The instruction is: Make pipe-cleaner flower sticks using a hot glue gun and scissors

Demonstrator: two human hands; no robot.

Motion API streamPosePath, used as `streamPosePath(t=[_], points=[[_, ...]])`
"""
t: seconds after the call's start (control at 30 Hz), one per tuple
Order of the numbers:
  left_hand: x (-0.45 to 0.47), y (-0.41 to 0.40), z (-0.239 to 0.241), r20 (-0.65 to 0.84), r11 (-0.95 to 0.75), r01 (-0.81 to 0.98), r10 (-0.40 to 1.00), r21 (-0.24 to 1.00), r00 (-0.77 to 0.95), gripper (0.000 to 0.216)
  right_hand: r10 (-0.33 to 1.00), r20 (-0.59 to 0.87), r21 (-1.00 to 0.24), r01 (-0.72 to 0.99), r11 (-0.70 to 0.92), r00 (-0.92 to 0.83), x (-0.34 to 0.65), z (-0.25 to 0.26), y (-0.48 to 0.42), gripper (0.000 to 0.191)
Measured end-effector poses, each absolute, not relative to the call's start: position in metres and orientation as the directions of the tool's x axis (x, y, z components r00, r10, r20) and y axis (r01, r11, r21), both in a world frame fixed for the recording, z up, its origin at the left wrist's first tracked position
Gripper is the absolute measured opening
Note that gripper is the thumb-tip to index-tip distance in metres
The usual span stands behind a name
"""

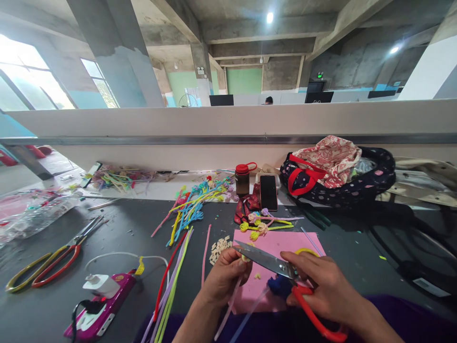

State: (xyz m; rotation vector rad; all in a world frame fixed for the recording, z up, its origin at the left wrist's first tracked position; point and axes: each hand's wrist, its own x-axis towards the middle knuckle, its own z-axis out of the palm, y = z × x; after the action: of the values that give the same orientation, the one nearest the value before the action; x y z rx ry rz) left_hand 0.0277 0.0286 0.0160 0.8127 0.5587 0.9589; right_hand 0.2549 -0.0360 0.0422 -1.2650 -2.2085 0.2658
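My right hand point(323, 286) is closed round the red handles of a pair of scissors point(271, 262), whose blades point left across a pink sheet point(274, 243). My left hand point(224, 276) is pinched on a thin pink pipe cleaner point(228, 309) with a small yellow piece at its top, right at the blade tips. A blue fuzzy piece point(278, 286) lies under the scissors. Small white beads point(218, 247) sit just beyond my left hand.
Loose pipe cleaners point(171, 281) lie to the left, with finished pipe-cleaner flowers point(264, 224) and a bundle point(193, 205) farther back. Other scissors point(53, 259), a pink phone with charger point(103, 305), a red-capped bottle point(243, 178), a standing phone point(268, 192) and a dotted bag point(342, 186) surround the work spot.
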Motion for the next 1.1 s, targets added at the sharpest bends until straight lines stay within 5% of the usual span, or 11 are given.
streamPosePath(t=[0.23, 0.5, 0.83, 1.1], points=[[0.027, 0.030, 0.012, -0.069, 0.337, -0.498, 0.873, 0.799, 0.482, 0.031, 0.893, 0.261, -0.544, 0.708, 0.449, -0.367, 0.255, 0.048, -0.039, 0.076], [0.027, 0.029, 0.023, 0.014, 0.318, -0.510, 0.838, 0.799, 0.545, 0.034, 0.926, 0.230, -0.738, 0.566, 0.367, -0.301, 0.256, 0.048, -0.033, 0.054], [0.021, 0.029, 0.021, -0.009, 0.324, -0.527, 0.857, 0.786, 0.515, 0.028, 0.935, 0.212, -0.774, 0.536, 0.338, -0.283, 0.255, 0.045, -0.034, 0.057], [0.020, 0.019, 0.029, 0.174, 0.229, -0.645, 0.850, 0.729, 0.498, 0.020, 0.932, 0.199, -0.807, 0.488, 0.332, -0.304, 0.250, 0.036, -0.036, 0.068]])
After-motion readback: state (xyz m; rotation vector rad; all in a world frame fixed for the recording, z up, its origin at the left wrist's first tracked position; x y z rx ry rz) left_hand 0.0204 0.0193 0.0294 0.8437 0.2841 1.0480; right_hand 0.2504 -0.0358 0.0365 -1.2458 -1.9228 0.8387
